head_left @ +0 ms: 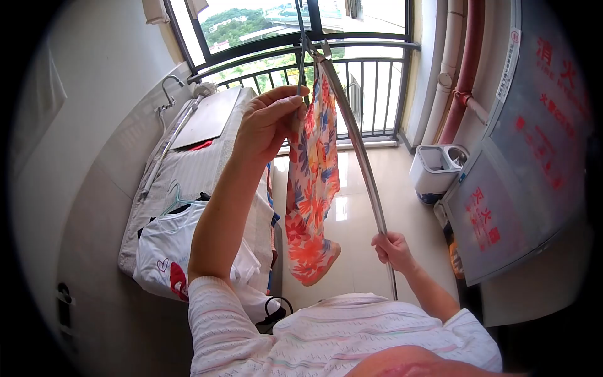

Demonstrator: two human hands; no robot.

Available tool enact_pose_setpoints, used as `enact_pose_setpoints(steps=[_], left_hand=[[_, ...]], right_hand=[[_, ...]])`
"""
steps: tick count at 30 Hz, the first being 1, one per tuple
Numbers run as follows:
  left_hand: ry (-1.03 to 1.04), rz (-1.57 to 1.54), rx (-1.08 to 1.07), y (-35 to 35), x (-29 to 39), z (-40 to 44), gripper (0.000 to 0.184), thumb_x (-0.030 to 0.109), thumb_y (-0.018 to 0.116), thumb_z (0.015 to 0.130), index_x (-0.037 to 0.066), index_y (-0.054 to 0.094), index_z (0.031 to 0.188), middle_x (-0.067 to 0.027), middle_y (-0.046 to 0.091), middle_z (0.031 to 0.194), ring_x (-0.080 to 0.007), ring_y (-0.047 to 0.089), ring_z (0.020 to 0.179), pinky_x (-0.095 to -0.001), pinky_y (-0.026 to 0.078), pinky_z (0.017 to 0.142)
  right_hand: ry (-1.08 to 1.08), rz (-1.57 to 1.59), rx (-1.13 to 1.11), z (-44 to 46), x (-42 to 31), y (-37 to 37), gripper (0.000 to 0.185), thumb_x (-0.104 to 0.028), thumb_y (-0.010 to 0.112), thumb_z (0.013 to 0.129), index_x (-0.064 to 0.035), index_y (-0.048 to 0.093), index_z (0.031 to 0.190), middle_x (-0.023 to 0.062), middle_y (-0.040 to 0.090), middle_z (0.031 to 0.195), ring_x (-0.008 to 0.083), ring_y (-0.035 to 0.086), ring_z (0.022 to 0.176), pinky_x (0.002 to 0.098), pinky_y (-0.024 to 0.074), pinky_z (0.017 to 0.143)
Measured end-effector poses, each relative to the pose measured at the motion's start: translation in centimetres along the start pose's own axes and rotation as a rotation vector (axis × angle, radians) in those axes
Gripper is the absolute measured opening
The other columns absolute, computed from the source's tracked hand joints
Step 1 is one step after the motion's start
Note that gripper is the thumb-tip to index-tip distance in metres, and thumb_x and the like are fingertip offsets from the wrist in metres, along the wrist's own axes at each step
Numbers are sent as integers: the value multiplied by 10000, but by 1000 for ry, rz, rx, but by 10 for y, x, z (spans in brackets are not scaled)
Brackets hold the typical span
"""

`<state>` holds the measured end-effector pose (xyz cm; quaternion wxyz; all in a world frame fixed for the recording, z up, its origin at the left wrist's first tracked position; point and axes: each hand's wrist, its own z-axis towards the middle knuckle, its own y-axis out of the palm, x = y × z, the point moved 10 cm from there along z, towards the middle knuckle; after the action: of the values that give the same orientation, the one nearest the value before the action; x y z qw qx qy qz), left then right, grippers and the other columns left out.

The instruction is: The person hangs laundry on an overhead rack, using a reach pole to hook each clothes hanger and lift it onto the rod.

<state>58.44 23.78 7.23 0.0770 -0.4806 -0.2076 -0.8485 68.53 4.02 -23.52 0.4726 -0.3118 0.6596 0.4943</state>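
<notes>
My left hand (270, 119) is raised and closed, pinching a thin grey-blue clothes hanger (302, 66) near its lower part. From there a floral garment (312, 201) in orange, red and blue on white hangs down, partly behind my fingers. My right hand (394, 251) is wrapped round the lower part of a long metal pole (361, 151). The pole slants upward, and its forked tip is close to the hanger, beside the top of the garment; whether they touch I cannot tell.
Left, a covered surface (151, 217) bears a white T-shirt (160, 251), a flat board (210, 119) and a rod. Ahead are a railing (377, 94) and windows. To the right stand a white mop bucket (433, 168), pipes (465, 75) and a fire-extinguisher cabinet (521, 157).
</notes>
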Motion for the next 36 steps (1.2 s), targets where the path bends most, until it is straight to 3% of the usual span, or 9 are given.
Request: enact_pose_setpoints(steps=[3,6,8,11,14,18,29,31,36], left_hand=[[-39,123,-23,2,-1,3,253,124,527,844,-47,553,1030,-82,605,713,-93,546,504,-201,437,451],[6,943,117,4,29,0,300,222,574,833,-5,573,1030,-56,608,714,-75,537,501,-201,435,462],[352,1324,216,34,90,-16,311,248,633,795,68,592,1045,-13,610,740,-54,547,589,-192,428,501],[984,1370,-22,128,167,-79,367,153,663,763,49,557,1099,-49,613,807,-55,537,622,-176,420,536],[1245,1516,-367,193,167,-136,350,158,658,766,49,556,1083,-47,604,794,-59,531,612,-182,416,532],[1300,1590,-543,207,142,-166,329,164,653,770,48,555,1061,-45,592,776,-65,522,598,-191,412,528],[1396,1573,-492,181,139,-179,274,183,637,782,45,551,1003,-40,559,727,-79,497,561,-214,399,514],[1394,1550,-462,174,138,-177,265,186,634,784,45,551,992,-39,554,718,-82,493,555,-218,397,512],[1319,1507,-436,177,135,-154,245,195,627,789,43,549,966,-37,539,696,-89,482,538,-228,391,506]], right_hand=[[-3,10,1,4,-1,0,240,-247,523,875,-43,572,758,-41,388,481,26,315,385,181,269,336],[-1,3,29,2,-3,-5,260,-274,528,871,-49,565,746,-40,383,480,26,308,381,184,261,332],[16,12,35,0,-1,-10,261,-275,526,871,-54,560,738,-40,381,478,25,301,378,185,256,331],[26,7,55,-1,-1,-16,257,-270,523,874,-59,556,730,-40,378,474,26,295,375,187,248,330],[38,15,75,-2,3,-18,253,-260,521,876,-62,552,721,-40,373,470,29,289,372,191,238,331],[35,-17,73,-6,4,-20,256,-259,503,884,-53,547,739,-27,381,485,38,305,372,196,249,330],[34,-23,161,0,13,-30,246,-207,508,878,-13,554,734,-5,413,467,68,371,367,215,286,342],[-93,-114,125,31,-35,-37,231,-199,516,873,-20,552,733,-12,412,469,61,368,370,210,285,344],[-146,-71,206,6,-41,-45,254,-237,502,883,-33,550,740,-14,404,474,52,344,366,200,271,338]])
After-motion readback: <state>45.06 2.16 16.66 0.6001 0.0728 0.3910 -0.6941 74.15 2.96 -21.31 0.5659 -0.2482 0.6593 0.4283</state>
